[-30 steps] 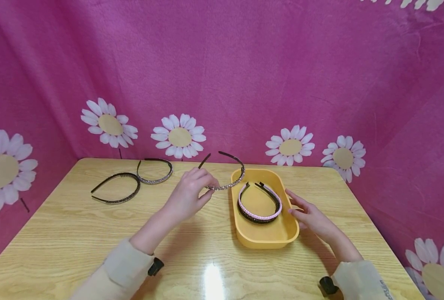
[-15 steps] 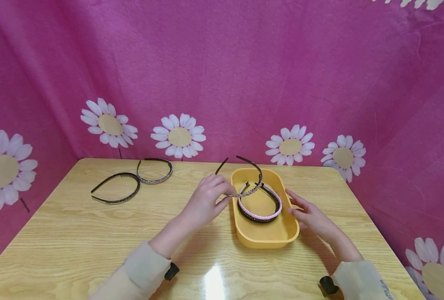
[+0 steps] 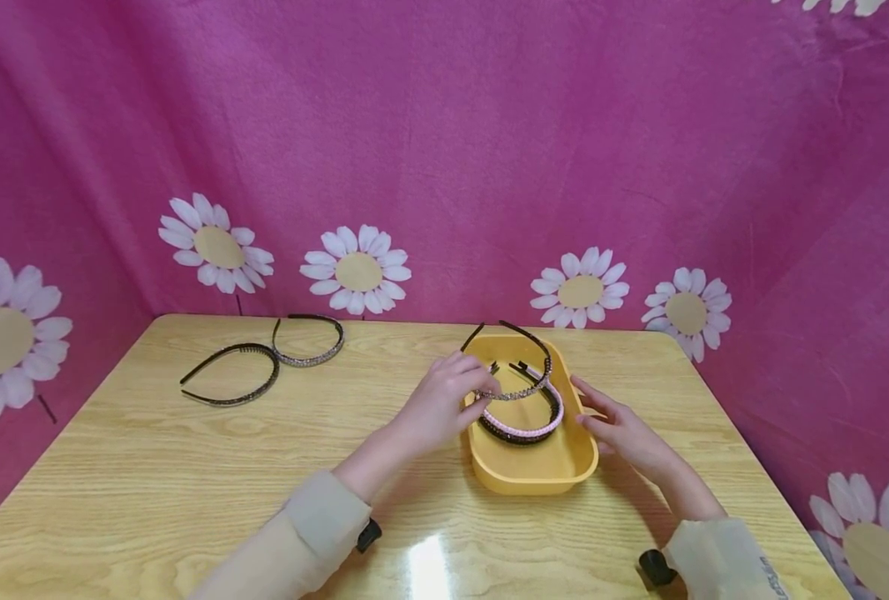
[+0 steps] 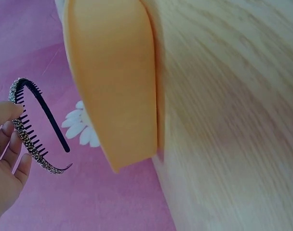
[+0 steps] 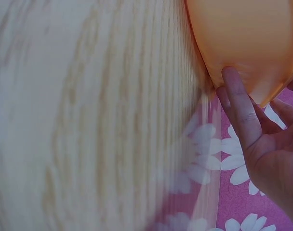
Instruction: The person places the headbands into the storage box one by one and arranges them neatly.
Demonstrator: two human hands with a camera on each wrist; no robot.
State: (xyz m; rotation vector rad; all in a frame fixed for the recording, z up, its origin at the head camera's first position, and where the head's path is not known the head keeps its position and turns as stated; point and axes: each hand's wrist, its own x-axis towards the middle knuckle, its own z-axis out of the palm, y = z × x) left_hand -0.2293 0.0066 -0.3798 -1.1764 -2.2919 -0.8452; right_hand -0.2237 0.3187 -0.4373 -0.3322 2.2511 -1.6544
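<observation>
My left hand [image 3: 444, 400] pinches a black, toothed headband [image 3: 525, 392] by its sparkly, stone-covered band, above the left side of a yellow bin [image 3: 534, 487]. In the left wrist view, thumb and fingers close on the beaded headband [image 4: 27, 140], its comb teeth facing inward. Inside the bin lie a pink beaded headband [image 3: 521, 432] and a dark headband [image 3: 511, 440] under it, partly covered by the held one in the head view. Against the bin's right wall, my right hand [image 3: 627, 429] rests with extended fingers; in the right wrist view its fingers [image 5: 240, 103] touch the bin's outside.
Two more headbands lie at the table's back left: a dark one [image 3: 234, 401] and a glittery one [image 3: 311, 361], close together. The wooden table [image 3: 189, 492] backs onto a pink curtain [image 3: 444, 150] printed with white flowers.
My left hand has carried the stone-covered headband rightward and slightly down, from left of the bin to over it. The right hand and bin have stayed put.
</observation>
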